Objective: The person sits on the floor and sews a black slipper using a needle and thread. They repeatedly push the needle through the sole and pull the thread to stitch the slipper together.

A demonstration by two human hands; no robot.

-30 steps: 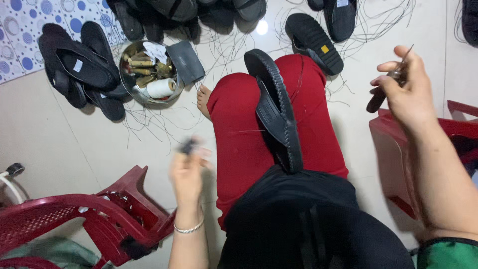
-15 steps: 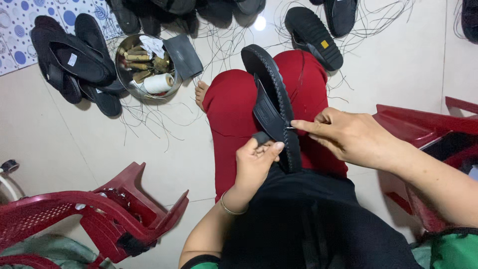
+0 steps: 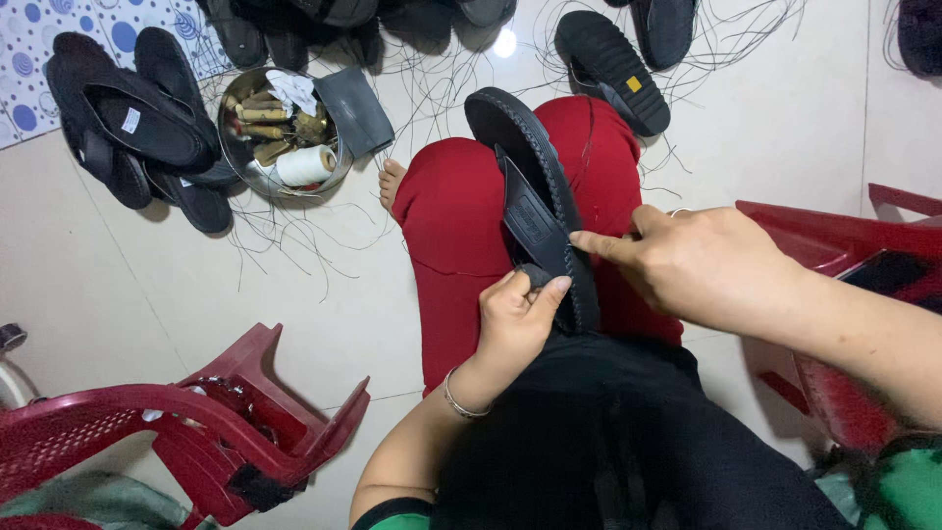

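Across the pale tiled floor (image 3: 118,294) lie loose dark threads (image 3: 285,236), with the bigger things around the edges: a red plastic chair (image 3: 196,432) tipped at lower left and another red chair (image 3: 834,255) at right, partly behind the right arm. At the middle the person's legs in red trousers (image 3: 451,226) reach away from the camera, a bare foot (image 3: 392,183) showing at their far left edge. Flat along the right thigh rests a black sandal (image 3: 535,186), toe end pointing away, its rim edged with stitching. To the upper left a pile of black sandals (image 3: 118,118) sits on the floor beside a dotted mat (image 3: 39,29), and more dark soles (image 3: 613,64) lie along the top. Just right of that pile stands a round metal bowl (image 3: 280,132) holding a white thread spool (image 3: 306,165) and small tools, with a dark flat piece leaning on its rim. The left hand (image 3: 515,324), a bangle on its wrist, has its grip closed around the sandal's near end, thumb pressed on top. The right hand (image 3: 697,265) pinches at the sandal's right edge with thumb and forefinger nearly closed; whether something thin is between them I cannot tell.
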